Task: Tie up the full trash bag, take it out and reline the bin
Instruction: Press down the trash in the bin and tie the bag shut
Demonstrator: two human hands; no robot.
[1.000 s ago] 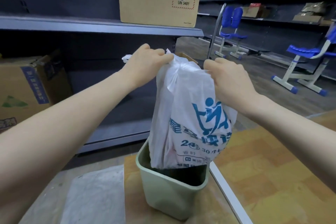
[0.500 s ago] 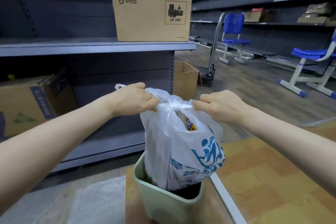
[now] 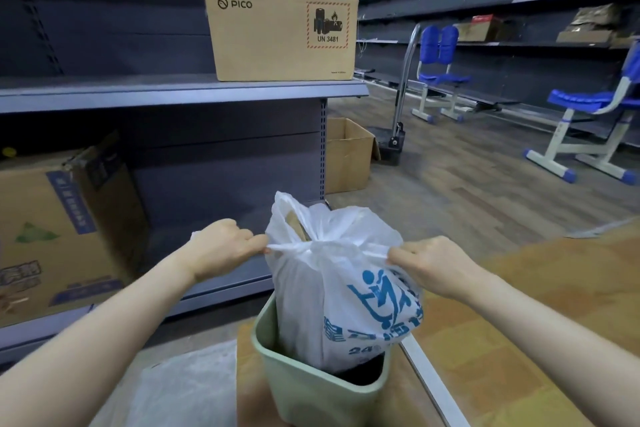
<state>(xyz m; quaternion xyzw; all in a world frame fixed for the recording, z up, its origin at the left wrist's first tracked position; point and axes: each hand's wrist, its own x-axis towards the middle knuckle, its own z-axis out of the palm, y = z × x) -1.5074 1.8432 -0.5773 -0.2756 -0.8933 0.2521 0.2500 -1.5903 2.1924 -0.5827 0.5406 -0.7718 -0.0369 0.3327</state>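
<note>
We reach forward with both bare forearms stretched out and angled inward, the wrists level with each other above the pale green bin [image 3: 311, 388]. Our left hand [image 3: 225, 248] is curled into a loose fist, knuckles up, thumb and fingers pinching the left handle strip of the white trash bag [image 3: 332, 302] and drawing it out to the left. Our right hand [image 3: 429, 262] mirrors it, fingers folded under and pinching the right handle strip, pulling to the right, so each grip is narrow and closed on a strip of bag plastic. Between the two hands the strips run taut and nearly level into a knot [image 3: 320, 246] at the bag's neck. Above the knot a loose flap of plastic stands up, with something brown showing inside it. The bag, printed in blue, stands upright with its lower part down inside the bin and its upper part bulging above the rim. The bin sits on a wooden table [image 3: 485, 357], near that table's left edge. A sheet of clear plastic [image 3: 183, 388] lies low at the left of the bin. Behind stands a grey shelf [image 3: 166, 94] carrying a cardboard box [image 3: 280, 35] marked PICO, and blue chairs [image 3: 588, 107] stand on the floor at the right.
</note>
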